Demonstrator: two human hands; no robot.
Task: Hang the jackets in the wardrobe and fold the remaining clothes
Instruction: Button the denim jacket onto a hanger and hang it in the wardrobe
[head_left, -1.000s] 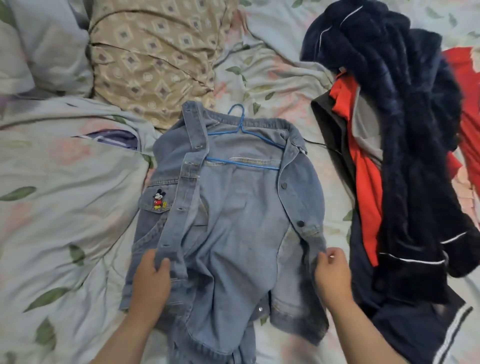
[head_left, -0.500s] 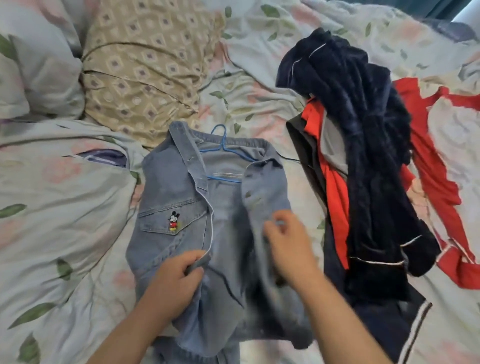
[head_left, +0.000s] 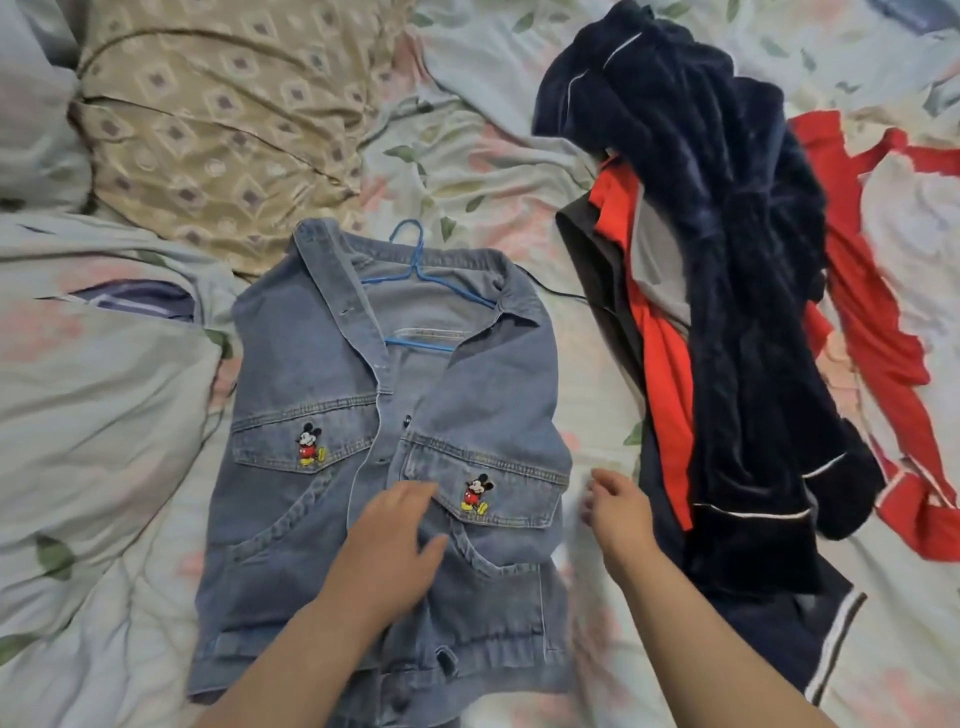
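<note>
A light blue denim jacket (head_left: 311, 519) lies flat on the bed, front panels closed, with a cartoon mouse patch on each chest pocket. A blue wire hanger (head_left: 415, 265) sits inside its collar, hook sticking out at the top. My left hand (head_left: 395, 540) rests flat on the jacket's front where the two panels meet, fingers spread. My right hand (head_left: 618, 504) hovers just off the jacket's right edge, fingers loosely curled, holding nothing. To the right lies a pile of clothes: a dark navy fleece garment (head_left: 727, 260) over a red one (head_left: 670, 364).
The bed is covered with a floral sheet (head_left: 493, 156). A beige patterned pillow (head_left: 218, 130) lies behind the jacket, a pale duvet (head_left: 93, 415) at left. More red cloth (head_left: 883, 338) spreads at the far right, and a dark striped garment (head_left: 810, 639) lies under the pile.
Both front panels of the denim jacket have been pulled shut over the hanger. My right hand let go and moved off to the right; my left hand now presses the front.
</note>
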